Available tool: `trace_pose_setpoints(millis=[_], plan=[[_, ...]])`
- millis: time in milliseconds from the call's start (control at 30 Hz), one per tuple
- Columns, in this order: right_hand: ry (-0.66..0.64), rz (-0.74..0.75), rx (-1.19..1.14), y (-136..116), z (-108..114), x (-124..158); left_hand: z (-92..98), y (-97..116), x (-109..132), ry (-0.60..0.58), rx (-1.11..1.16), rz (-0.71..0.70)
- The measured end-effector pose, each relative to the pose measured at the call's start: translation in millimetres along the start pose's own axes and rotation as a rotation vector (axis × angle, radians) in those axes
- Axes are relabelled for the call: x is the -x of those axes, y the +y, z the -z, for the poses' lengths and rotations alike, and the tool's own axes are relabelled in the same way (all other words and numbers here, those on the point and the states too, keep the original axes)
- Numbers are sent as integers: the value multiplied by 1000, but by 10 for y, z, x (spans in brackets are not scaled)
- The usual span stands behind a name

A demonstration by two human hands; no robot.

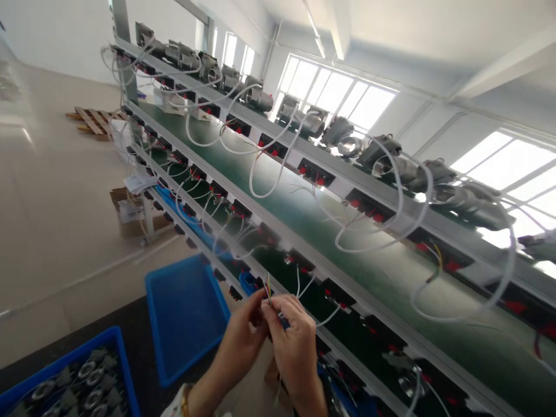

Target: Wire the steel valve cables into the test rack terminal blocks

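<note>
While I monitor the station through the head camera, both hands are at the front of a multi-level rack [299, 246]. The left hand [244, 330] is closed, its thumb and fingers pinching a small bundle of thin wires [269, 285]. The right hand [296, 335] is closed on the same bundle from the opposite side. The wire ends (I read red, yellow and pale strands, slightly blurred) project upward above the fingertips. Behind them, black terminal blocks [316, 172] with red tabs line the rack rails. Metal housings [299, 116] stand along the top level, with white cables [263, 197] looping down. To the left of the hands I note a blue tray [186, 315]; a blue crate [123, 354] at lower left contains metal parts [93, 376].
</note>
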State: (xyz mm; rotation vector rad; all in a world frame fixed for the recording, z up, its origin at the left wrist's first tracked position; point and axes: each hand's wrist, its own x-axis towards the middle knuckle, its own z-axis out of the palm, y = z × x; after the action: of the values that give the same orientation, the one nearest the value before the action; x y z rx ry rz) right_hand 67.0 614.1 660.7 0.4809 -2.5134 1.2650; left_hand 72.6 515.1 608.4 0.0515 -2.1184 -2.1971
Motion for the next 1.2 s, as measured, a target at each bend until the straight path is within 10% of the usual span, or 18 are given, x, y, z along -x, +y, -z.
trace_pose_setpoints(millis=[200,833,1200], plan=[[-29,-97,38,58,-13,-8,338,364,-174,-34,351,160],[13,-541,-847,126,-105,37,-21,129,-160,-52,913,250],[-33,-589,-838,185,-17,26,63,256,-207,-173,638,200]])
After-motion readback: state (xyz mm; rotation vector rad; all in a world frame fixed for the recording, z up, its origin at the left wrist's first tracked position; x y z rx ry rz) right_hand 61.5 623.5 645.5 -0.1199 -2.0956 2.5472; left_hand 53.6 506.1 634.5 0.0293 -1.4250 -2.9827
